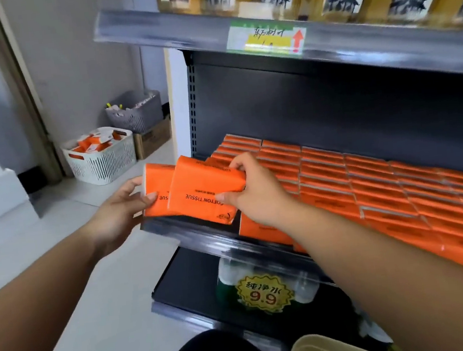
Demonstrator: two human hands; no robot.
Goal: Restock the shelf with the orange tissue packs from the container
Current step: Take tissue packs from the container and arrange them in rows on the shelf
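**Two packs in hand at the shelf's left end**

Hidden/unclear: rows of orange packs [370,188] run off the right edge, so there is no full count. Their print is blurred. The goods behind the yellow 9.9 sticker [264,294] on the lower shelf are hard to make out.

Containers: white slatted basket [102,164] on the floor, well apart to the left, holds orange packs, number untellable. Grey basket [136,111] behind it, contents too small to name.

Count: two packs held above the shelf rim [191,239].
- Left hand [121,208] grips one pack [157,189], thumb on its face.
- Right hand [252,190] pinches the "COTTON TISSUE" pack [203,190], which overlaps the first.
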